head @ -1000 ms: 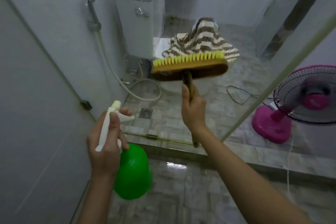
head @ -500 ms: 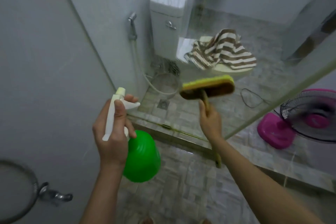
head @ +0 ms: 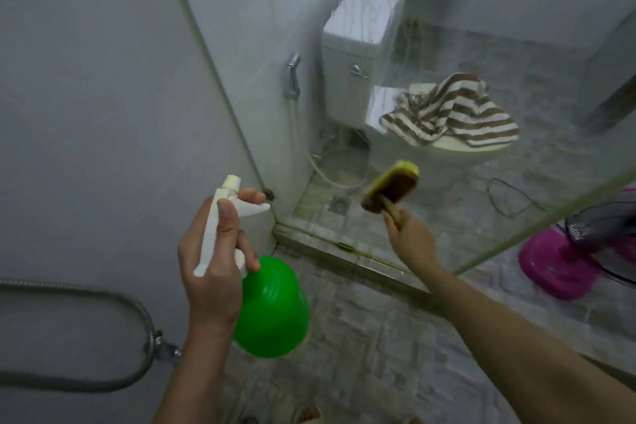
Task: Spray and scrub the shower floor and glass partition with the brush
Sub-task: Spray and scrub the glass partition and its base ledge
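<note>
A: Any words, brands or numbers to read here?
B: None. The bottle (head: 272, 306) shows only a plain green side, and the brush (head: 392, 188) is blurred.
A: And the tank (head: 361, 45) at the far side?
B: Plain white, with no mark I can read.

A striped towel (head: 454, 113) lies on the toilet (head: 358, 55); a pink fan (head: 564, 262) stands beyond.
</note>
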